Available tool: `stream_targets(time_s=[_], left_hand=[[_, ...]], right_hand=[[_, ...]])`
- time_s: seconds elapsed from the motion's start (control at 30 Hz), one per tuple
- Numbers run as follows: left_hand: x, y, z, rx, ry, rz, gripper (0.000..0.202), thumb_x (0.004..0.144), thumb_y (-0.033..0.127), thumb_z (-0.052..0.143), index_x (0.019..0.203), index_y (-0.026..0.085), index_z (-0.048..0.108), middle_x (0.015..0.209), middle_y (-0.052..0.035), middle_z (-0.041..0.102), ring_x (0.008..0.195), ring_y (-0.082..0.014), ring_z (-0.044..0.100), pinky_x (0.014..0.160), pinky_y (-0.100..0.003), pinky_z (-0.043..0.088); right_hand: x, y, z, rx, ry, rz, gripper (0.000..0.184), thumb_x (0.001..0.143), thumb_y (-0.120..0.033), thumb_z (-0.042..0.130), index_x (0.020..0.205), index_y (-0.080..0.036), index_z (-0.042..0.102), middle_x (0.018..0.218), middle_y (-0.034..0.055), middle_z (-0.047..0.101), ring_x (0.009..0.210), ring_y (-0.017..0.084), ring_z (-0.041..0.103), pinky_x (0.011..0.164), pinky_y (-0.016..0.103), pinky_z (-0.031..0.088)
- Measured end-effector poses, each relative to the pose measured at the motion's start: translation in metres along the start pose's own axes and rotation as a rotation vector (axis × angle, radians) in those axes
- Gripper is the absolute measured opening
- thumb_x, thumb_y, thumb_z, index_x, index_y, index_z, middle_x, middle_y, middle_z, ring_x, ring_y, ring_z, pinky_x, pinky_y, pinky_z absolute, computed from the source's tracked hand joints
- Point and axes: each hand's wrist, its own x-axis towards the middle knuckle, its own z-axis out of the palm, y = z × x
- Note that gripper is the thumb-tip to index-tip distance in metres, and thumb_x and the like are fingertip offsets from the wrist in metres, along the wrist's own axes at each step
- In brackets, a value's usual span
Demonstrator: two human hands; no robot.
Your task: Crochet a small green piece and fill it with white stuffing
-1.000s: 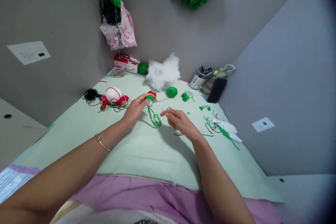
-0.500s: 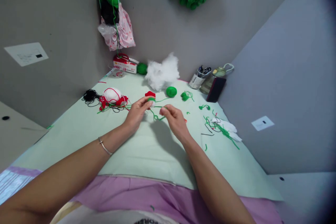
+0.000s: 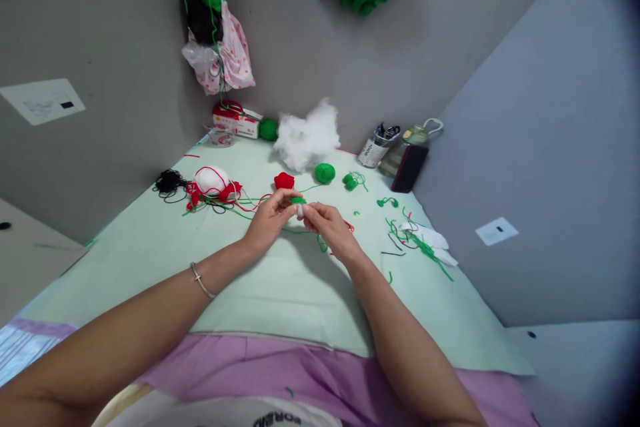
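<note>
Both hands meet over the middle of the table around a small green crocheted piece (image 3: pixel 299 201) with white stuffing (image 3: pixel 300 211) showing at its lower side. My left hand (image 3: pixel 270 220) is closed, pinching the piece from the left. The fingers of my right hand (image 3: pixel 330 227) are pressed together on its right side, at the stuffing. A loop of green yarn (image 3: pixel 323 243) hangs below my right hand. Just beyond my left hand lies a red crocheted piece (image 3: pixel 285 181). An orange object (image 3: pixel 351 226) is partly hidden behind my right hand.
Behind the hands are a green yarn ball (image 3: pixel 325 173) and a fluffy heap of stuffing (image 3: pixel 307 137). White yarn (image 3: pixel 212 181) with red pieces lies left. At right are yarn scraps (image 3: pixel 425 250), a phone (image 3: pixel 410 168) and a pen cup (image 3: pixel 375 149). A pink bag (image 3: pixel 233 53) hangs at the wall.
My right hand has moved left to the piece, from holding the yarn apart from it. My left hand has shifted slightly right, uncovering more of the red piece.
</note>
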Motion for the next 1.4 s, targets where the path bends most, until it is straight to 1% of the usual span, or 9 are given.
stream_targets(time_s=[0.1,0.2,0.3,0.5,0.7,0.87,1.07,1.2,1.4], left_hand=[[-0.001,0.000,0.000,0.005,-0.031,-0.012,0.023,0.082,0.029,0.073,0.102,0.020,0.066,0.083,0.0015,0.069,0.075,-0.0159,0.065,0.079,-0.032,0.052],[-0.001,0.001,-0.002,0.005,-0.060,-0.033,0.023,0.085,0.031,0.071,0.104,0.020,0.065,0.081,0.0014,0.068,0.075,-0.0158,0.066,0.079,-0.032,0.053],[-0.001,0.004,-0.003,0.003,-0.084,-0.050,0.026,0.085,0.035,0.073,0.103,0.019,0.064,0.081,0.0008,0.069,0.076,-0.0161,0.068,0.079,-0.032,0.054],[0.003,0.003,-0.006,0.016,-0.058,-0.039,0.024,0.079,0.030,0.077,0.091,0.020,0.058,0.069,0.0043,0.065,0.063,-0.0140,0.065,0.068,-0.029,0.053],[0.005,-0.004,-0.004,0.013,0.026,-0.010,0.019,0.080,0.023,0.070,0.079,0.021,0.051,0.067,0.0068,0.059,0.052,-0.0095,0.058,0.056,-0.025,0.048],[-0.001,-0.001,0.000,-0.035,-0.010,-0.012,0.019,0.082,0.029,0.071,0.084,0.020,0.054,0.076,0.0051,0.061,0.063,-0.0117,0.064,0.065,-0.027,0.055],[-0.002,0.006,-0.001,-0.078,-0.095,-0.028,0.034,0.080,0.039,0.080,0.092,0.020,0.055,0.085,0.0034,0.063,0.075,-0.0147,0.071,0.079,-0.035,0.061],[0.001,0.005,-0.004,-0.062,-0.091,-0.048,0.035,0.078,0.037,0.081,0.087,0.021,0.051,0.080,0.0046,0.063,0.066,-0.0141,0.070,0.071,-0.032,0.061],[0.003,-0.003,0.000,-0.020,0.020,-0.036,0.027,0.078,0.024,0.073,0.078,0.022,0.046,0.066,0.0094,0.053,0.051,-0.0086,0.058,0.052,-0.022,0.052]], right_hand=[[0.001,0.001,0.001,-0.072,0.028,-0.006,0.047,0.084,-0.062,0.066,0.065,-0.019,0.059,0.056,-0.0064,0.038,0.056,0.010,0.030,0.054,0.027,0.024],[0.002,0.001,0.002,-0.135,0.089,-0.027,0.046,0.083,-0.060,0.065,0.062,-0.021,0.052,0.057,-0.0067,0.035,0.058,0.011,0.028,0.056,0.028,0.023],[0.001,-0.002,0.002,-0.190,0.128,-0.056,0.042,0.085,-0.053,0.063,0.061,-0.022,0.049,0.058,-0.0064,0.034,0.059,0.011,0.029,0.058,0.029,0.024],[-0.007,-0.008,0.008,-0.272,0.089,-0.118,0.029,0.091,-0.041,0.052,0.071,-0.021,0.057,0.060,-0.0055,0.041,0.060,0.013,0.035,0.061,0.030,0.027],[-0.008,-0.008,0.020,-0.291,0.108,-0.135,0.032,0.089,-0.040,0.057,0.065,-0.023,0.046,0.058,-0.0064,0.039,0.058,0.012,0.034,0.059,0.029,0.026],[-0.003,-0.005,0.018,-0.267,0.169,-0.101,0.038,0.086,-0.046,0.060,0.060,-0.023,0.044,0.055,-0.0067,0.037,0.056,0.011,0.030,0.055,0.029,0.024],[-0.003,-0.008,0.012,-0.264,0.212,-0.097,0.036,0.085,-0.044,0.057,0.060,-0.024,0.041,0.056,-0.0060,0.038,0.056,0.011,0.031,0.056,0.029,0.024],[-0.008,-0.014,0.011,-0.299,0.149,-0.138,0.029,0.088,-0.038,0.054,0.065,-0.023,0.044,0.059,-0.0054,0.041,0.060,0.013,0.036,0.060,0.029,0.027],[-0.014,-0.014,0.022,-0.344,0.111,-0.153,0.023,0.084,-0.030,0.057,0.067,-0.024,0.043,0.060,-0.0062,0.043,0.058,0.013,0.033,0.060,0.029,0.025]])
